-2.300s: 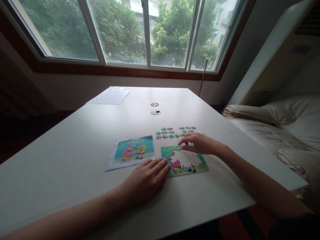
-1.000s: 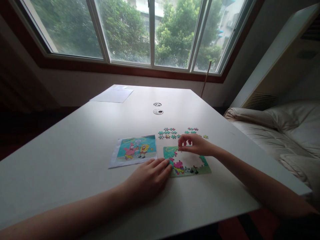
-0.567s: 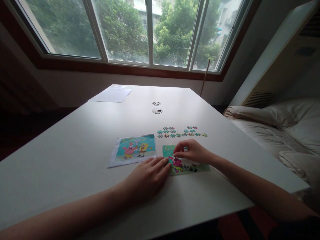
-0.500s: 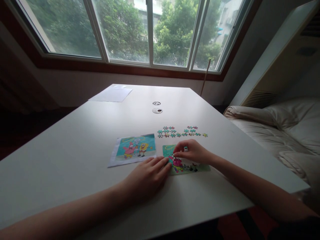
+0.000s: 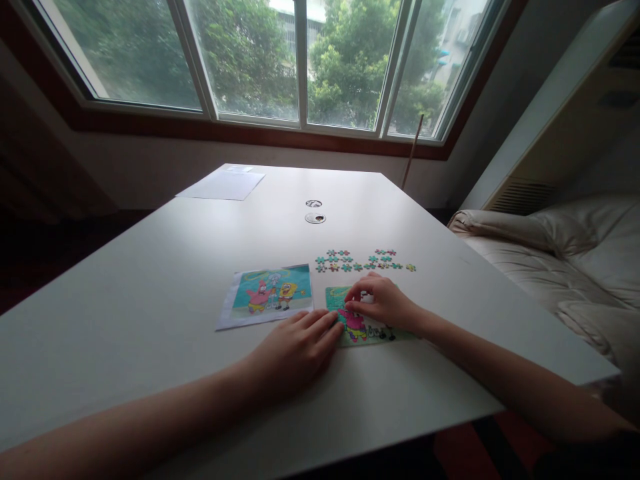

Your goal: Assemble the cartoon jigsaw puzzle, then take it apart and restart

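A partly filled jigsaw puzzle (image 5: 356,333) lies on the white table, its pink figure and green lower strip showing. My left hand (image 5: 307,340) rests flat, fingers stretched out, fingertips on the puzzle's left edge. Over the upper middle of the puzzle is my right hand (image 5: 383,303), thumb and forefinger pinched on a puzzle piece at the top of the pink figure; the fingers mostly hide this piece. Behind it lie several loose puzzle pieces (image 5: 358,267) in rows. To the left sits a printed reference picture (image 5: 273,292) of cartoon figures.
White sheets (image 5: 223,185) lie at the table's far left corner. Two round fittings (image 5: 315,218) are set in the table (image 5: 150,293) towards the back. A pale padded sofa (image 5: 545,260) stands to the right, and a wide window (image 5: 300,67) is beyond the table.
My right hand has shifted very slightly to the left at the puzzle, still pinched. The left hand stays in place, and the view has tilted a little.
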`<move>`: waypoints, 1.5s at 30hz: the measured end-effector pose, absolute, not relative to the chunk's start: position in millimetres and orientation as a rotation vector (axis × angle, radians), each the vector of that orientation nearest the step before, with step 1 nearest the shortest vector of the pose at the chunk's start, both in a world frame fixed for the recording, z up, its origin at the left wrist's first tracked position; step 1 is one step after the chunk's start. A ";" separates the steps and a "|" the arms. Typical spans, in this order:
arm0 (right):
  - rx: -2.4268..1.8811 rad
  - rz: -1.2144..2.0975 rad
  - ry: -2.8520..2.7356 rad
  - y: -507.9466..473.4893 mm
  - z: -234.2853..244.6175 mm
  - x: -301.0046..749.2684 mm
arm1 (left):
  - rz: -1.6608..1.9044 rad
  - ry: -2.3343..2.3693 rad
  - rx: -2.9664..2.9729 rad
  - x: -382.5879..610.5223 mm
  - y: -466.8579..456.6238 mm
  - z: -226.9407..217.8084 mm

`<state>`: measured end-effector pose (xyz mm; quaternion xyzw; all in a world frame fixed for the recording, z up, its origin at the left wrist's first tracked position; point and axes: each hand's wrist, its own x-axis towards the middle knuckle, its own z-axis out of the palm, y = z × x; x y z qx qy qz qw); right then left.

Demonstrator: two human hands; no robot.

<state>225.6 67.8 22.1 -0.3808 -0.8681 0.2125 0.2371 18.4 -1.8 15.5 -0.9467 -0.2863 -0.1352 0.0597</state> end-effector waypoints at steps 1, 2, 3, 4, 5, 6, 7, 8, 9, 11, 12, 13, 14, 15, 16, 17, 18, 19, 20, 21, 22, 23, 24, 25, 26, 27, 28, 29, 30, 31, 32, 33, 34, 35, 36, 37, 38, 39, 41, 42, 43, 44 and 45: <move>-1.027 0.551 -2.393 68.0 21.3 225.5 | -0.405 -0.869 -2.867 18.4 -1.8 15.8; -1.015 0.528 -2.399 68.1 20.4 225.3 | -0.403 -0.872 -2.866 18.5 -1.6 16.1; -1.009 0.512 -2.402 68.2 19.5 225.2 | -0.402 -0.874 -2.867 18.5 -1.4 16.2; -1.008 0.501 -2.400 68.3 18.8 225.1 | -0.401 -0.874 -2.868 18.4 -1.1 16.2; -1.013 0.497 -2.397 68.4 18.2 225.0 | -0.401 -0.874 -2.865 18.2 -0.8 16.1; -1.021 0.497 -2.396 68.7 17.8 224.9 | -0.400 -0.872 -2.864 18.0 -0.5 15.8; -1.032 0.501 -2.394 69.0 17.6 224.8 | -0.399 -0.870 -2.863 17.7 -0.2 15.6; -1.046 0.507 -2.391 69.4 17.5 224.7 | -0.398 -0.868 -2.861 17.5 -0.1 15.3; -1.063 0.515 -2.386 69.8 17.4 224.6 | -0.397 -0.868 -2.861 17.4 0.0 15.1; -1.094 0.528 -2.377 70.4 16.7 224.5 | -0.397 -0.867 -2.860 17.5 0.0 14.8; -1.101 0.528 -2.374 70.4 16.1 224.4 | -0.394 -0.867 -2.860 17.7 0.0 14.8; -1.103 0.523 -2.373 70.1 15.3 224.3 | -0.393 -0.867 -2.858 18.0 0.0 14.8; -1.102 0.512 -2.374 69.5 14.3 224.1 | -0.391 -0.869 -2.855 18.4 0.0 14.9; -1.096 0.496 -2.378 68.8 13.4 224.0 | -0.392 -0.871 -2.849 18.6 0.0 15.0; -1.087 0.479 -2.384 68.0 12.7 223.8 | -0.394 -0.873 -2.843 18.8 0.0 15.1; -1.076 0.464 -2.392 67.4 12.6 223.8 | -0.395 -0.873 -2.839 18.8 0.0 15.1; -1.060 0.451 -2.401 67.3 13.1 224.1 | -0.395 -0.870 -2.836 18.6 0.0 14.9; -1.036 0.441 -2.409 67.8 14.4 224.8 | -0.395 -0.865 -2.834 18.2 0.0 14.7; -1.009 0.432 -2.415 69.4 16.5 226.2 | -0.395 -0.862 -2.833 17.7 0.1 14.2; -0.987 0.421 -2.415 72.2 19.2 228.7 | -0.397 -0.858 -2.832 17.2 0.3 13.7; -0.978 0.402 -2.405 76.3 22.5 232.3 | -0.399 -0.856 -2.829 16.7 0.6 13.1; -0.981 0.373 -2.389 81.9 25.8 237.5 | -0.402 -0.854 -2.826 16.2 0.9 12.4; -1.005 0.333 -2.365 88.8 28.8 244.2 | -0.404 -0.852 -2.824 15.9 1.2 11.9; -1.042 0.278 -2.332 96.9 31.2 252.4 | -0.407 -0.850 -2.820 15.8 1.4 11.6; -1.079 0.221 -2.313 105.9 32.5 262.0 | -0.413 -0.845 -2.817 15.8 1.6 11.4; -1.137 0.161 -2.283 115.3 32.8 272.7 | -0.416 -0.841 -2.814 15.9 1.6 11.5; -1.202 0.110 -2.260 124.7 31.8 284.1 | -0.421 -0.840 -2.809 16.0 1.5 11.7; -1.267 0.069 -2.248 133.7 29.8 295.8 | -0.423 -0.838 -2.805 16.1 1.3 12.1; -1.335 0.037 -2.247 141.9 26.9 307.1 | -0.421 -0.840 -2.800 16.1 1.0 12.4; -1.396 0.012 -2.246 149.0 23.5 317.4 | -0.422 -0.839 -2.793 15.9 0.7 12.7; -1.448 -0.002 -2.236 154.8 19.9 326.4 | -0.419 -0.838 -2.785 15.7 0.4 12.9; -1.495 -0.001 -2.224 159.5 16.5 333.6 | -0.417 -0.837 -2.778 15.4 0.1 13.0; -1.535 0.009 -2.208 162.9 13.4 338.9 | -0.415 -0.836 -2.772 15.2 -0.1 13.1; -1.567 0.026 -2.198 165.3 10.9 342.2 | -0.411 -0.838 -2.769 14.9 -0.2 13.1; -1.593 0.046 -2.195 167.0 9.1 343.7 | -0.411 -0.841 -2.770 14.8 -0.3 13.2; -1.613 0.065 -2.198 168.2 8.0 343.8 | -0.410 -0.848 -2.772 14.8 -0.3 13.3; -1.629 0.079 -2.206 169.1 7.5 342.8 | -0.413 -0.852 -2.776 15.0 -0.4 13.5; -1.641 0.088 -2.214 169.9 7.4 341.2 | -0.416 -0.856 -2.781 15.3 -0.4 13.9; -1.657 0.092 -2.222 171.7 7.7 338.0 | -0.419 -0.864 -2.794 16.3 -0.3 14.9; -1.652 0.093 -2.232 172.8 7.8 336.9 | -0.420 -0.869 -2.801 16.8 -0.2 15.4; -1.640 0.094 -2.246 174.0 7.8 336.1 | -0.422 -0.876 -2.807 17.3 -0.1 15.9; -1.624 0.095 -2.262 175.1 7.6 335.8 | -0.422 -0.883 -2.815 17.7 0.0 16.4; -1.606 0.096 -2.281 176.1 7.5 335.6 | -0.422 -0.891 -2.822 18.0 0.1 16.7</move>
